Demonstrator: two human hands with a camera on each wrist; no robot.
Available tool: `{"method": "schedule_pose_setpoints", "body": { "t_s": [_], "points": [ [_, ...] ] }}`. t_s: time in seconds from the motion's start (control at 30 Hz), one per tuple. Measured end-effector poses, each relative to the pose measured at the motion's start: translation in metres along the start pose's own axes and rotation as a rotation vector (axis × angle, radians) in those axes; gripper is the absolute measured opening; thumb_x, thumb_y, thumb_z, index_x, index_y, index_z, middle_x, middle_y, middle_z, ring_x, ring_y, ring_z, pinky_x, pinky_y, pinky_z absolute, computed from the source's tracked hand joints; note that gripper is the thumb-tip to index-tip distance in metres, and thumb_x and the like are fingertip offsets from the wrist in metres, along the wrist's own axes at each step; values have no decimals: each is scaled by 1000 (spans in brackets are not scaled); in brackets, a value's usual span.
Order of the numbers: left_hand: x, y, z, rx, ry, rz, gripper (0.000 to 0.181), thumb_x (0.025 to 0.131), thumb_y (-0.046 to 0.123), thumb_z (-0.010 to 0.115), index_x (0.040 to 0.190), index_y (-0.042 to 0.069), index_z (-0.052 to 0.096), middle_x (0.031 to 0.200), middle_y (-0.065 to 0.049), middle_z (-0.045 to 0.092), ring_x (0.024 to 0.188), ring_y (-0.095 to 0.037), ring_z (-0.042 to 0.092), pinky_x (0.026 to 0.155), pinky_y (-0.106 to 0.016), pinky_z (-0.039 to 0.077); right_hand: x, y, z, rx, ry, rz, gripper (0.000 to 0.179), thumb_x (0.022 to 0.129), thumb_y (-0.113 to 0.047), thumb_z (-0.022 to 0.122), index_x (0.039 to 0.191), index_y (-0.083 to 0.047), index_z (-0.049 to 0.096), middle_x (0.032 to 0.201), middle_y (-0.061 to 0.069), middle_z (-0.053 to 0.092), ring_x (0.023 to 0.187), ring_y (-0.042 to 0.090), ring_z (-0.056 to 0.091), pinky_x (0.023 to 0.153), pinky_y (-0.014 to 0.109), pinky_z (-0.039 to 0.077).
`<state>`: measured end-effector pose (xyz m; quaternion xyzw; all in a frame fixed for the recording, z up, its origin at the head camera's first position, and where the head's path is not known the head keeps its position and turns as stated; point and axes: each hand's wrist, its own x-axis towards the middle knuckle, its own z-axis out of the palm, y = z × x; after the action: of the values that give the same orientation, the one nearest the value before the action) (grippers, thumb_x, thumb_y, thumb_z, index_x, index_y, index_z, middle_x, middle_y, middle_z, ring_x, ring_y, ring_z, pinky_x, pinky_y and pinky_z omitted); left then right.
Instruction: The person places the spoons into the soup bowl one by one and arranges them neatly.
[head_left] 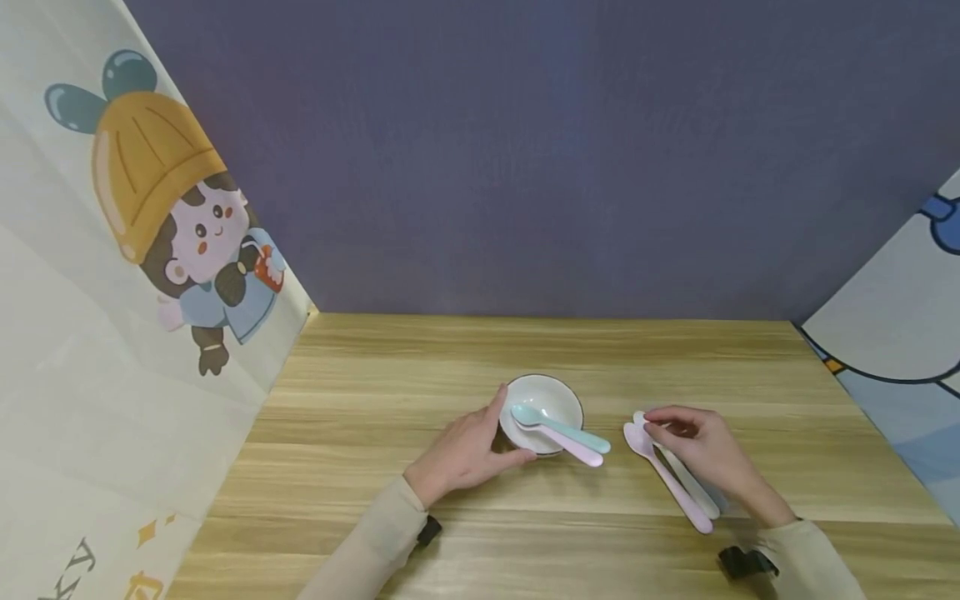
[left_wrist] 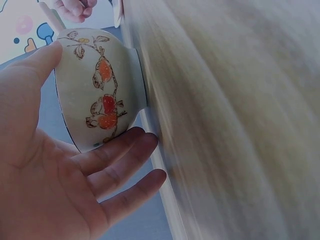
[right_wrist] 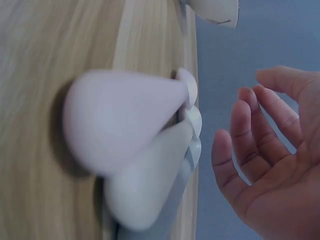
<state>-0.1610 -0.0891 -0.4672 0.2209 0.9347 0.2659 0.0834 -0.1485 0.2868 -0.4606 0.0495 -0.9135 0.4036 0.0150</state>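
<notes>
A white bowl (head_left: 558, 396) with a dark rim stands upright on the table. Red and orange fruit decorate its outside in the left wrist view. My left hand (head_left: 465, 450) grips its left side between thumb and fingers. Inside the bowl lean a teal spoon (head_left: 573, 433) and a pink spoon (head_left: 576, 450), handles sticking out over the right rim. Right of the bowl, another pink spoon (head_left: 672, 482), a white spoon (right_wrist: 145, 185) and a greyish spoon (right_wrist: 170, 210) lie close together. Just above their bowl ends, my right hand (head_left: 701, 446) hovers with loosely bent fingers, holding nothing.
The wooden table (head_left: 420, 367) runs back to a dark blue-grey wall (head_left: 480, 167). A cartoon-printed panel (head_left: 60, 292) borders it on the left, and another printed panel (head_left: 900, 333) on the right.
</notes>
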Motion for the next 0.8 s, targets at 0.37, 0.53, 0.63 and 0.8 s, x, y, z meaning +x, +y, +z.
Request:
{"method": "schedule_pose_setpoints", "body": {
  "t_s": [0.37,0.53,0.63,0.8],
  "points": [
    [0,0,-1,-6,-5,-9,115,94,81,58,172,8,13,158,-17,56,139,-34,61,114,-51,52,-8,10,-10,-51,20,50,27,99,-26,78,119,-8,81,114,14,80,86,-6,64,71,19,53],
    [0,0,0,-1,-10,-10,116,94,82,57,172,8,13,158,-16,57,140,-33,61,114,-50,52,-12,15,-12,-53,32,71,28,99,-26,79,119,-8,81,116,14,80,86,-9,63,72,17,53],
    [0,0,0,-3,-11,-9,116,94,81,57,172,8,13,159,-16,55,141,-33,60,114,-50,52,-14,19,-14,-56,28,83,29,99,-27,79,120,-7,80,118,15,80,87,-10,63,72,17,54],
    [-1,1,-2,-10,-13,-7,115,95,78,60,172,9,12,159,-16,55,141,-33,59,115,-51,52,-15,25,-15,-70,23,84,32,100,-30,78,122,-7,80,118,16,80,87,-10,64,72,17,55]
  ]
}}
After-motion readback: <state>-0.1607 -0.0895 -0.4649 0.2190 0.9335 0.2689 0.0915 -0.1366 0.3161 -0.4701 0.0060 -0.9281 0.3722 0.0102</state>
